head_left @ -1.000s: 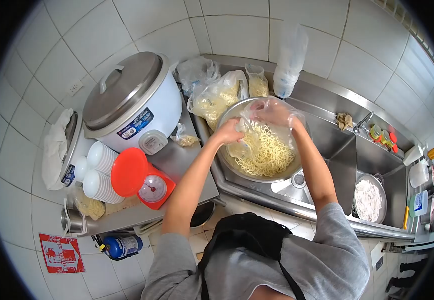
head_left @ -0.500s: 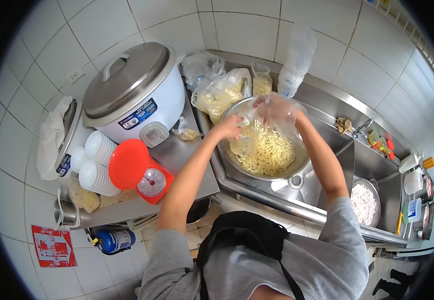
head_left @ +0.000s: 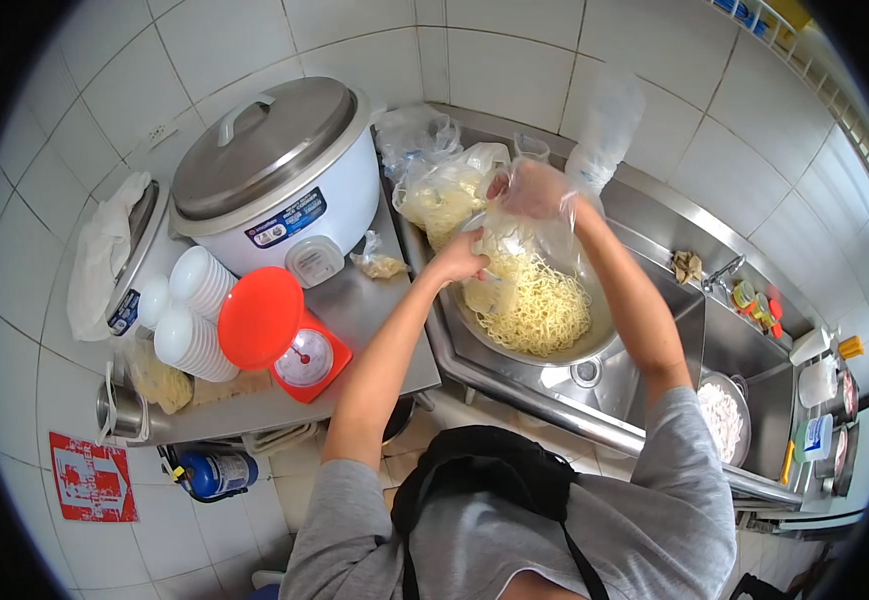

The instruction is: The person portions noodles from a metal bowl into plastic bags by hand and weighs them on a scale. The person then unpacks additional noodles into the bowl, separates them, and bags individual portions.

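Noodles (head_left: 547, 308) are lying in the metal bowl (head_left: 603, 318), where at ten o'clock the left hand (head_left: 463, 258) is pinching a clear bag (head_left: 493, 295), while the plastic-covered right hand (head_left: 538, 190), its grip unclear, is shifting toward twelve, apparently working clear of the main pile.

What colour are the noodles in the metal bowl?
Pale yellow noodles, showing best in the head view.

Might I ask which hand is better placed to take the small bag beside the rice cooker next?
Probably the left hand: it's nearer the small bag, while the right hand is farther across, over the bowl.
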The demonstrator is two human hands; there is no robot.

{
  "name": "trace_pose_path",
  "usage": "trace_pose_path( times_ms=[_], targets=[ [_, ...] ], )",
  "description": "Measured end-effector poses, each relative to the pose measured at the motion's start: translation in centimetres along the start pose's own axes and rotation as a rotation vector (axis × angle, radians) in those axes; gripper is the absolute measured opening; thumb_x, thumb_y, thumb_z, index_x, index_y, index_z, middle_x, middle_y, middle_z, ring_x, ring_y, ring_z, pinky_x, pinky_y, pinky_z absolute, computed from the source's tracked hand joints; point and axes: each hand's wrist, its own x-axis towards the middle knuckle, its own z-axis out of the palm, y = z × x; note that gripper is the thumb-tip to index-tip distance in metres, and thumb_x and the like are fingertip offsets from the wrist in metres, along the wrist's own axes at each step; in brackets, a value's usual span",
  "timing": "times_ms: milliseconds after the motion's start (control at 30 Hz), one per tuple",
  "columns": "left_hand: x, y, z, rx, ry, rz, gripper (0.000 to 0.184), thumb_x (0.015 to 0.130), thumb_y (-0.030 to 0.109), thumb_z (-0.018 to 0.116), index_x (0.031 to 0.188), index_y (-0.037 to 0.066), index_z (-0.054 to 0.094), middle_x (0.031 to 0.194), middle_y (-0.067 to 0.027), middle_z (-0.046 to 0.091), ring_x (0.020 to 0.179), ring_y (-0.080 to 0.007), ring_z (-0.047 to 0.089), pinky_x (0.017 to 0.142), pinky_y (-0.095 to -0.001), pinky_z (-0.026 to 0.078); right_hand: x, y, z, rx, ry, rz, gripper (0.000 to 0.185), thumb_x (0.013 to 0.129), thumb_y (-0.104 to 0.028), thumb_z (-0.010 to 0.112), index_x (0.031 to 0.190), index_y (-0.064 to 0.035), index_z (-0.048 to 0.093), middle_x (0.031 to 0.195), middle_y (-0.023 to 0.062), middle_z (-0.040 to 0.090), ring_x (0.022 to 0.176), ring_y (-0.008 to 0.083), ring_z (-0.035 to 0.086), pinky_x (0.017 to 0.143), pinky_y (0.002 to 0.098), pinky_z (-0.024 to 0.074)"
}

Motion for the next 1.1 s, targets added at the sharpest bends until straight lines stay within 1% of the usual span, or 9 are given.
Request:
trace_pose_path(
  times_ms=[267,500,633,667,767,867,967,1033,1100],
  targets=[
    [-0.4,-0.6,0.3,-0.032,-0.010,0.043,0.066,0.072,0.002,0.052,0.132,-0.001,0.024,0.076,-0.0086,0.059,0.058,-0.0109,0.057,0.053,-0.0230,0.045,-4.7,8.9,13.7,0.137,0.318,-0.119,0.057,0.059,-0.017,0.069,0.112,-0.0077,0.052,0.082,0.0180,0.062,0.077,0.0245,0.061,0.072,0.0326,0.0469],
    [0.3,-0.9,1.5,0.067,0.066,0.085,0.068,0.071,0.001,0.050,0.133,-0.002,0.020,0.076,-0.0098,0.058,0.054,-0.0110,0.056,0.051,-0.0236,0.043,-4.4,7.3,12.5,0.206,-0.003,0.298,0.051,0.060,-0.015,0.065,0.106,0.0048,0.053,0.088,0.0209,0.060,0.080,0.0181,0.060,0.064,0.0290,0.0471],
    [0.0,-0.6,1.9,0.078,0.058,0.065,0.068,0.072,0.000,0.049,0.133,-0.002,0.020,0.078,-0.0102,0.058,0.055,-0.0114,0.056,0.050,-0.0240,0.043,-4.3,3.8,11.1,0.876,0.094,0.227,0.040,0.071,-0.015,0.056,0.105,0.0046,0.055,0.088,0.0206,0.060,0.078,0.0153,0.061,0.064,0.0281,0.0472],
    [0.2,-0.8,1.8,0.085,0.062,0.065,0.068,0.072,0.000,0.049,0.133,-0.001,0.020,0.079,-0.0102,0.058,0.055,-0.0113,0.056,0.050,-0.0240,0.043,-4.4,3.6,10.4,0.394,-0.080,0.122,0.038,0.075,-0.016,0.053,0.110,0.0001,0.054,0.093,0.0176,0.061,0.081,0.0179,0.061,0.073,0.0296,0.0463],
    [-0.5,-0.5,1.2,0.071,0.049,0.009,0.066,0.073,-0.001,0.048,0.134,0.000,0.020,0.082,-0.0103,0.058,0.057,-0.0113,0.056,0.050,-0.0236,0.043,-3.9,4.5,10.4,0.152,-0.057,0.034,0.037,0.072,-0.018,0.054,0.107,-0.0052,0.057,0.103,0.0184,0.058,0.091,0.0260,0.057,0.081,0.0343,0.0429],
    [-0.8,-0.9,0.8,0.052,0.056,0.026,0.064,0.075,-0.001,0.047,0.134,0.001,0.021,0.088,-0.0112,0.057,0.058,-0.0114,0.057,0.051,-0.0231,0.044,-4.8,5.6,8.2,0.440,-0.013,0.123,0.050,0.068,-0.017,0.062,0.115,-0.0072,0.050,0.109,0.0173,0.055,0.096,0.0271,0.055,0.086,0.0357,0.0396],
    [-0.9,-1.0,1.0,0.011,0.063,0.028,0.063,0.075,-0.001,0.046,0.134,0.001,0.022,0.095,-0.0134,0.057,0.059,-0.0122,0.057,0.054,-0.0238,0.045,-6.3,6.8,12.3,0.166,0.178,-0.065,0.067,0.062,-0.013,0.066,0.123,-0.0060,0.040,0.104,0.0183,0.057,0.092,0.0257,0.057,0.082,0.0343,0.0422],
    [-1.0,-0.9,1.4,-0.007,0.051,0.026,0.063,0.075,-0.001,0.046,0.133,0.001,0.022,0.098,-0.0145,0.057,0.060,-0.0125,0.058,0.055,-0.0245,0.046,-5.7,9.0,16.3,0.259,0.278,-0.102,0.071,0.060,-0.011,0.067,0.123,-0.0017,0.037,0.086,0.0152,0.062,0.079,0.0243,0.061,0.072,0.0311,0.0464],
    [-0.8,-1.1,1.6,-0.005,0.069,0.042,0.063,0.075,0.000,0.046,0.133,0.000,0.021,0.099,-0.0154,0.057,0.060,-0.0127,0.058,0.057,-0.0250,0.046,-5.5,9.0,16.8,0.495,0.124,0.201,0.057,0.060,-0.011,0.065,0.114,-0.0004,0.048,0.080,0.0117,0.063,0.074,0.0231,0.061,0.069,0.0294,0.0476]
  ],
)
